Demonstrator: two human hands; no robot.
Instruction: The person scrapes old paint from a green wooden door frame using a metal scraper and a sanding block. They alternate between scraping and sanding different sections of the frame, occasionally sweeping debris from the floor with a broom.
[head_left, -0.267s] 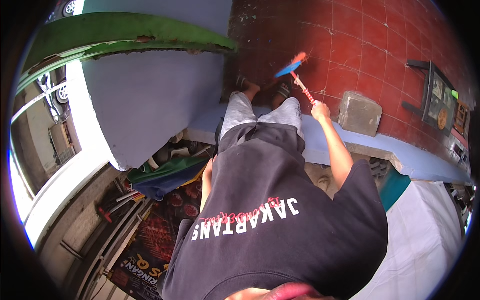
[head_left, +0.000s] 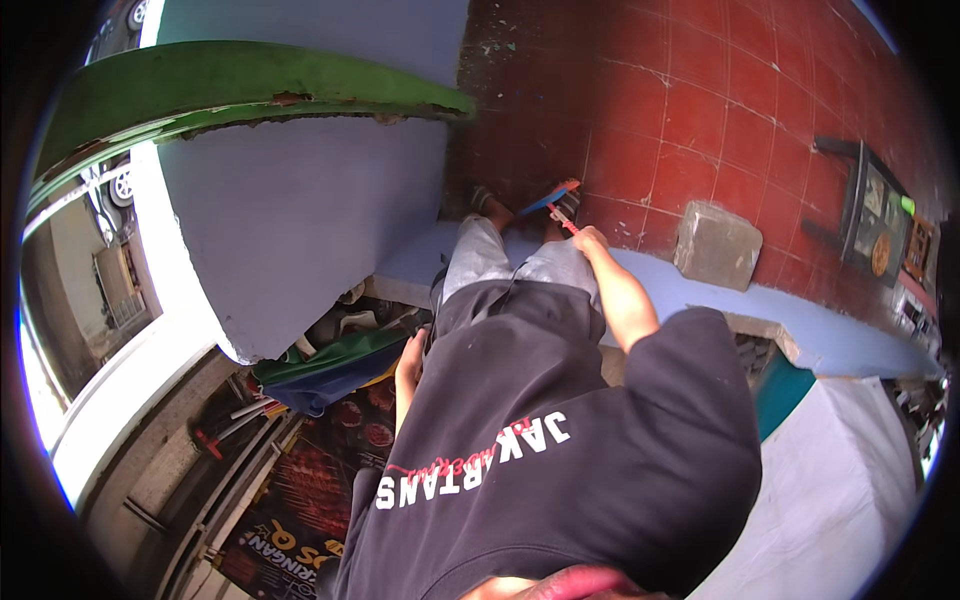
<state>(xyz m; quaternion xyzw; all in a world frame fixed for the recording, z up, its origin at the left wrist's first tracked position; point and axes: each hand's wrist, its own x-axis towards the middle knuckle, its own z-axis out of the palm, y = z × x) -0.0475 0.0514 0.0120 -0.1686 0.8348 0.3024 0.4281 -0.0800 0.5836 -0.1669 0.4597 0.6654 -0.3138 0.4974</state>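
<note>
A short broom (head_left: 543, 202) with a blue head, orange bristles and a red and white handle is in my right hand (head_left: 590, 240). The fingers are closed around the handle, in front of my right knee. The broom head is over my right foot, partly covering its sandal (head_left: 568, 203); whether it touches the floor I cannot tell. My left hand (head_left: 411, 352) hangs low beside my left hip, at the edge of the black shirt. A small dark shape lies by its fingertips, and the fingers are too hidden to read.
Red floor tiles (head_left: 690, 110) spread ahead and to the right, with pale bits scattered near the darker part. A grey stone block (head_left: 718, 245) stands on the ledge's edge at right. A green-topped low wall (head_left: 270, 85) borders the left. A dark-framed table (head_left: 870, 215) stands far right.
My right hand has drawn the broom back and to the left, toward my right foot. My left hand shows more beside my hip.
</note>
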